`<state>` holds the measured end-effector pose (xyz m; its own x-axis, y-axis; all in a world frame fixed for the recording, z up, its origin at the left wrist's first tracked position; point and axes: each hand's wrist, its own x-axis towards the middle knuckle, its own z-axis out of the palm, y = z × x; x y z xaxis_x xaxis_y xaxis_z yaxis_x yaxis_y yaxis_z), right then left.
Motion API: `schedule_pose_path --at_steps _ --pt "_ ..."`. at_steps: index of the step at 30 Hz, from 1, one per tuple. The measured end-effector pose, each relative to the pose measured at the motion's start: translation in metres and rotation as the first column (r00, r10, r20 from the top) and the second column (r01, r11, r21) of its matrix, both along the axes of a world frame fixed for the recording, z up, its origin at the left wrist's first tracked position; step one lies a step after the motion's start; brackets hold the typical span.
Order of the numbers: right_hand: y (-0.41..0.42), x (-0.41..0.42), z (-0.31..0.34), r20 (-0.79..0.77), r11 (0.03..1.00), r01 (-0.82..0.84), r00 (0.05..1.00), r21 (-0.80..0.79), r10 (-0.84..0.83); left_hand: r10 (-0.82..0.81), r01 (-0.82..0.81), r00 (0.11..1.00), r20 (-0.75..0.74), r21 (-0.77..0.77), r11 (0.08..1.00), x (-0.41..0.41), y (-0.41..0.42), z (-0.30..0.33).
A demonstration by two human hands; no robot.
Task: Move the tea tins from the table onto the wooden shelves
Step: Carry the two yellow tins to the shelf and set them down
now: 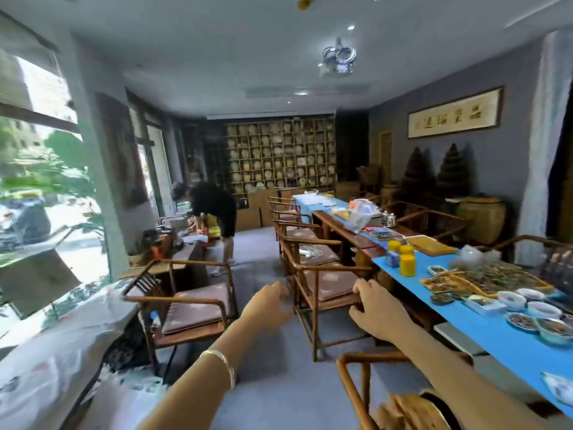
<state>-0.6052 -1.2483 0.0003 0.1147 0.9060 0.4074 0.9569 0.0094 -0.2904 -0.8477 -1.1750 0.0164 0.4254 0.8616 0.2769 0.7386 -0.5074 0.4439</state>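
Observation:
Three yellow tea tins (407, 264) stand close together on the blue cloth of the long table (502, 339), with a small blue box (393, 259) beside them. Wooden grid shelves (280, 153) fill the far wall. My left hand (269, 301) reaches forward over the floor, empty, fingers loosely curled. My right hand (373, 307) is stretched out near a wooden chair's armrest (333, 268), left of the table and short of the tins, holding nothing.
Wooden armchairs (186, 305) line both sides of the aisle. A person in black (217, 212) bends over a low table at the left. Small dishes (533, 308) and a tray of dried leaves crowd the table's near end. Grey carpet runs down the middle.

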Motion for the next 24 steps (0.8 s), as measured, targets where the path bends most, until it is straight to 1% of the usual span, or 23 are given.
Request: schedule_pose_path --at_steps 2,5,10,15,18,20,24 --pt "0.041 -0.015 -0.007 -0.001 0.999 -0.022 1.0 -0.03 0.022 0.032 -0.032 0.999 0.005 -0.025 0.999 -0.013 0.03 -0.012" --pt "0.098 -0.034 -0.017 -0.015 0.996 -0.061 0.998 -0.066 0.06 0.027 -0.027 1.0 -0.005 -0.038 0.999 -0.022 0.077 -0.025" --pt "0.209 -0.028 -0.024 -0.037 0.994 -0.1 0.994 -0.054 0.098 0.064 -0.064 0.995 -0.076 0.008 0.998 -0.005 0.187 -0.02" --pt "0.322 0.021 -0.016 -0.034 0.995 -0.063 0.998 -0.072 0.061 0.019 -0.018 0.98 -0.201 0.003 1.0 0.039 0.306 -0.001" --pt "0.379 0.047 -0.012 -0.045 0.998 -0.046 0.998 -0.041 0.045 -0.005 0.006 0.982 -0.189 0.002 1.0 0.065 0.368 0.009" --pt "0.41 0.056 -0.018 -0.028 0.997 -0.036 0.999 -0.065 0.034 -0.057 0.055 0.978 -0.2 -0.016 0.998 0.081 0.403 0.006" --pt "0.464 0.072 -0.04 0.007 0.99 -0.004 1.0 -0.143 0.005 -0.179 0.172 0.942 -0.282 -0.052 0.984 0.116 0.471 -0.011"
